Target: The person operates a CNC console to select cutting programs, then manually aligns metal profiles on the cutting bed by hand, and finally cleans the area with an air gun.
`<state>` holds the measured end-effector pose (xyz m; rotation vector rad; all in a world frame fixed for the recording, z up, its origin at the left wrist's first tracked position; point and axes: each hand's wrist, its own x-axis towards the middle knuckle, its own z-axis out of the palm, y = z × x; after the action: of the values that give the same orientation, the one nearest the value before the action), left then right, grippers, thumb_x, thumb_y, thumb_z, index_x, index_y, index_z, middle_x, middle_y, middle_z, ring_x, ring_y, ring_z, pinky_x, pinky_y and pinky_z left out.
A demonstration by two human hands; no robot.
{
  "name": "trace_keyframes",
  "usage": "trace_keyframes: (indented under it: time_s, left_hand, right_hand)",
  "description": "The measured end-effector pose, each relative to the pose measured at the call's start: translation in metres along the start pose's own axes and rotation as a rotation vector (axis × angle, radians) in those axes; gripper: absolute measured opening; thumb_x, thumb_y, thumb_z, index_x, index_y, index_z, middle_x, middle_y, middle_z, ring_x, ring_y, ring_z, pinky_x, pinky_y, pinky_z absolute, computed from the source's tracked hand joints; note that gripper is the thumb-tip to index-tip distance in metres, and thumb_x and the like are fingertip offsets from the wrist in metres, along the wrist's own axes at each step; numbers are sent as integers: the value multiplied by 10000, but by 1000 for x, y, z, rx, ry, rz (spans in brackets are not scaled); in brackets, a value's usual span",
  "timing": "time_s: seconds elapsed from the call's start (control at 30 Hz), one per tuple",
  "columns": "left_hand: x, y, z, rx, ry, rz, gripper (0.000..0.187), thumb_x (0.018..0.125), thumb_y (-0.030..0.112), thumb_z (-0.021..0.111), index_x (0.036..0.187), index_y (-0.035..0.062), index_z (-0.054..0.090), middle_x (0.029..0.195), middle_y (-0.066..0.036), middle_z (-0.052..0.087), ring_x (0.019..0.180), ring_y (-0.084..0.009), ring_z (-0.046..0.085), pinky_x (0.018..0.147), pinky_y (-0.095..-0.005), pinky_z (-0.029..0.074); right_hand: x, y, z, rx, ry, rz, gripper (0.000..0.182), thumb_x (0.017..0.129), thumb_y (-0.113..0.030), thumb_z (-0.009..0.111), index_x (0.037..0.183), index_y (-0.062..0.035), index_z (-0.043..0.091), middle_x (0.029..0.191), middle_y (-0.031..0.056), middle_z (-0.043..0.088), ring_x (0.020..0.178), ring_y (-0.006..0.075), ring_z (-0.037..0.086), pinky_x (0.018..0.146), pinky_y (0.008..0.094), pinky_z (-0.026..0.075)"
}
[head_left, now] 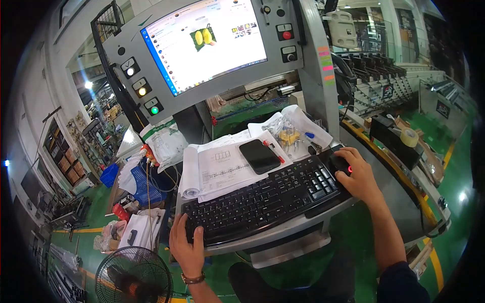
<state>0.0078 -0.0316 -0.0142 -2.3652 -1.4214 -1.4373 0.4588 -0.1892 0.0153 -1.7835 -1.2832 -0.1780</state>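
A black keyboard (262,199) lies on a grey shelf below a lit monitor (202,43). My left hand (187,245) rests at the keyboard's left end, fingers apart, with nothing in it. At the right end my right hand (357,174) is wrapped over a dark mouse (339,162) that shows a red light. Behind the keyboard, a black phone (259,156) lies on paper drawings (217,169), with a red pen (273,150) beside it. The monitor shows a picture of yellow fruit on a green leaf.
Lit buttons (142,91) line the monitor's grey panel. A plastic bag (164,144) hangs left of the papers. A black fan (134,278) stands at the lower left. A tape roll (408,137) sits at the right, beyond a yellow-edged rail. Small tools lie behind the phone.
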Motion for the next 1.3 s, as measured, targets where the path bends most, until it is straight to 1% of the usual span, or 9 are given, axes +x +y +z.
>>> trace_keyframes:
  time_s: [0.43,0.67,0.87,0.93,0.97,1.0,1.03,1.13,1.3]
  left_hand:
    - [0,-1,0,-8,2,9,545,994,365,744,1375,-19,677,1455,-255,652,1334,-454,615,1137,-529,461]
    - [0,-3,-1,-5,-1,51,608,940,365,797,1402,-5,657,1466,-248,642,1339,-455,606,1139,-528,462]
    - [0,-1,-2,-46,6,55,669,844,375,897,1345,8,649,1464,-240,634,1331,-452,602,1131,-520,469]
    - [0,-2,-5,-68,-5,47,680,806,377,931,1303,11,647,1463,-239,632,1332,-448,602,1128,-518,472]
    - [0,-3,-5,-93,9,34,657,771,395,957,1213,22,646,1463,-250,629,1335,-450,598,1125,-516,474]
    - [-1,-3,-7,-99,1,33,649,768,395,960,1197,25,644,1462,-254,628,1339,-452,595,1127,-517,473]
    - [-1,-4,-8,-108,-4,34,642,765,396,964,1180,28,641,1461,-258,626,1342,-455,592,1128,-518,472]
    - [0,-6,-11,-96,-15,70,598,767,358,950,1156,26,639,1475,-256,623,1336,-450,591,1146,-533,450]
    - [0,-5,-16,-106,-33,78,604,765,375,952,1149,29,639,1469,-256,621,1350,-455,579,1157,-541,437]
  right_hand:
    - [0,4,1,-20,10,-19,483,828,-148,684,1303,-62,693,1419,151,634,1264,395,653,1084,449,511]
    - [-1,-6,-1,-12,32,-21,461,840,-152,721,1291,-60,694,1404,151,645,1267,387,651,1075,442,515]
    - [-7,-12,21,-191,300,-265,381,861,-105,799,1230,-54,718,1368,164,662,1341,409,590,1146,496,439]
    - [-21,-64,30,-109,147,-314,347,861,-91,811,1199,-54,739,1343,161,671,1334,399,592,1150,501,432]
    - [-28,-75,45,-62,105,-381,346,861,-101,817,1196,-54,744,1333,163,674,1321,397,598,1144,500,440]
    - [-34,-91,59,66,6,-378,359,861,-135,830,1200,-52,747,1321,163,679,1308,395,605,1144,496,446]
    - [-39,-105,68,10,-94,-433,378,911,-218,817,1245,-61,735,1360,160,658,1328,391,592,1155,521,437]
    - [-48,-140,99,-45,-148,-592,399,976,-318,771,1289,-77,718,1407,158,621,1341,387,577,1162,561,413]
    - [-37,-160,127,-118,-178,-586,396,1030,-368,709,1293,-73,710,1406,157,598,1326,380,573,1170,594,377]
